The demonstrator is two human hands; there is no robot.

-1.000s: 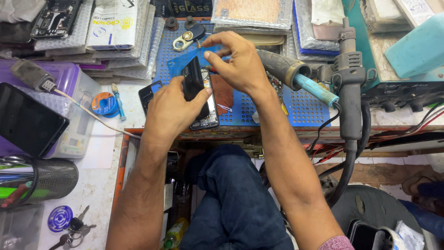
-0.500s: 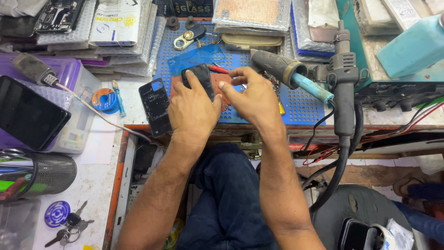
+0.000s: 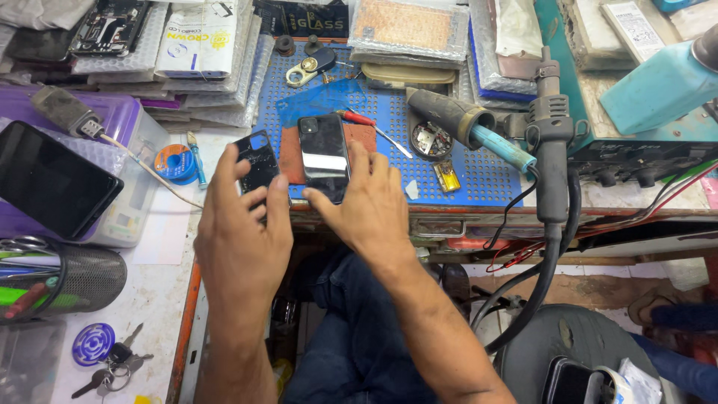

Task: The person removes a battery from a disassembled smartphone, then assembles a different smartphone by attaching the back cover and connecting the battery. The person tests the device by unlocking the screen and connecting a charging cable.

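Glossy black phone [image 3: 323,155] set down, both hands letting go.

Lying flat now on the brown pad atop the blue perforated mat [image 3: 479,176], no longer lifted; right hand [image 3: 370,206] fingers spread wide beside it, left hand [image 3: 243,224] open, fingertips at the black back cover [image 3: 258,168].

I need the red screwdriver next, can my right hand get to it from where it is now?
Probably yes. The right hand rests by the black phone, and the red screwdriver lies just beyond it on the blue mat with nothing lying over it.
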